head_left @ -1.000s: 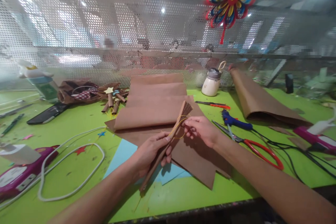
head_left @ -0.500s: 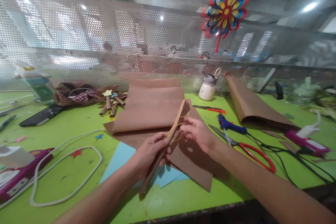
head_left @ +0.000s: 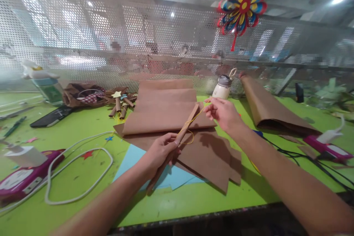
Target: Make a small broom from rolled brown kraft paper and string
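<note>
Pulled up and away, right hand (head_left: 222,114) pinches yellow thread (head_left: 199,113); left hand (head_left: 162,152) grips folded paper (head_left: 190,122).

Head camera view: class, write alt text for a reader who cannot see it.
A left hand grips a pleated brown paper strip while the right hand holds a yellow thread looped round it taut, above brown paper sheets on a green table.
</note>
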A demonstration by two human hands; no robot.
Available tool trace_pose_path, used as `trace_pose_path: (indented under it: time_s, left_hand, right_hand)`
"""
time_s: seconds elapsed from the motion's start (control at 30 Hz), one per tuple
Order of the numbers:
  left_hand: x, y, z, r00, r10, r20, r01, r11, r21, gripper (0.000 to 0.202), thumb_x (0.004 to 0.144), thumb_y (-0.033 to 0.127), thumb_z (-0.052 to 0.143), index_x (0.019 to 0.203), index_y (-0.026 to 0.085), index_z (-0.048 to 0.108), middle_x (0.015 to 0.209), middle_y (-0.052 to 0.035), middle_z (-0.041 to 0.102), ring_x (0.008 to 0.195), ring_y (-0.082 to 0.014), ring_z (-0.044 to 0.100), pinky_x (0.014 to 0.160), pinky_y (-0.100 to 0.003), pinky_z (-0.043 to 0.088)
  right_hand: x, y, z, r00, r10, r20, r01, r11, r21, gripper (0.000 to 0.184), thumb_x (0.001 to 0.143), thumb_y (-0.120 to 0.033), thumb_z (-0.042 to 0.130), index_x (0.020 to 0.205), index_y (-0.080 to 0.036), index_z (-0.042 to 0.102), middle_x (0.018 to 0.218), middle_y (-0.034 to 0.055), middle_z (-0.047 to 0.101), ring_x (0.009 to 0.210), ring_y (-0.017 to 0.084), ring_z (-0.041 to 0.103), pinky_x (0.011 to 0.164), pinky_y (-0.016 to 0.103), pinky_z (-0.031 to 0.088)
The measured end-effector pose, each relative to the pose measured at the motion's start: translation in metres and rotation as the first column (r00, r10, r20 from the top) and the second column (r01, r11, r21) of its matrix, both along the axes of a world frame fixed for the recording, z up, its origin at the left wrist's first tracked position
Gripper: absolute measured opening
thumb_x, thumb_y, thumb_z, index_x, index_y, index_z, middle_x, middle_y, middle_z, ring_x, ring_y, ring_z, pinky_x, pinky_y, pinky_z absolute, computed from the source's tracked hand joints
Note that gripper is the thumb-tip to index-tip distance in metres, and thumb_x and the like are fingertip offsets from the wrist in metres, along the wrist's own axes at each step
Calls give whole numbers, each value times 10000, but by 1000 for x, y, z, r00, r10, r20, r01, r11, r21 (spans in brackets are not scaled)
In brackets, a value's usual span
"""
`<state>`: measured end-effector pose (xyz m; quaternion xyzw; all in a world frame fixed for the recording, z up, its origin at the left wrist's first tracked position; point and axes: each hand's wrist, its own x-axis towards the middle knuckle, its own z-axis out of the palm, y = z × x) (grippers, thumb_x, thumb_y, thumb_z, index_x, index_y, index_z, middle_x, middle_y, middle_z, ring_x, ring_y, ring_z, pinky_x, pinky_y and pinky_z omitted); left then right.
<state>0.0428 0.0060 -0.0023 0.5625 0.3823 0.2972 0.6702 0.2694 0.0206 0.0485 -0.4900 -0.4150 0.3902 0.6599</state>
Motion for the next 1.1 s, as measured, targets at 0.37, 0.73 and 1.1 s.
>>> trace_pose_path:
  time_s: [0.37, 0.73, 1.1]
  left_hand:
    - [-6, 8, -4, 985, 139, 104, -137, 990, -22, 266, 801, 236, 578, 1042, 158, 495, 588, 28, 532, 465, -78, 526, 414, -155, 379]
    - [-11, 11, -3, 962, 145, 232, -144, 989, -20, 230, 821, 358, 567, 900, 142, 550, 646, -1, 557, 485, -71, 513, 403, -151, 370]
    - [-11, 17, 4, 920, 183, 346, -92, 961, -262, 258, 907, 187, 375, 1028, 59, 564, 653, -37, 541, 625, -127, 606, 547, -191, 510]
  right_hand:
    - [74, 6, -39, 932, -230, -279, 201, 971, -130, 54, 846, -242, 419, 829, -201, 450, 654, 47, 623, 474, 120, 544, 402, 199, 443]
    - [27, -13, -27, 890, -364, 275, 302, 922, 241, 174, 681, -201, 649, 852, -190, 684, 834, 23, 663, 664, 144, 604, 671, 289, 496]
    - [-28, -4, -64, 564, 313, 764, -323, 935, -144, 298, 826, -385, 531, 859, -153, 715, 794, 55, 718, 729, 192, 619, 685, 313, 475]
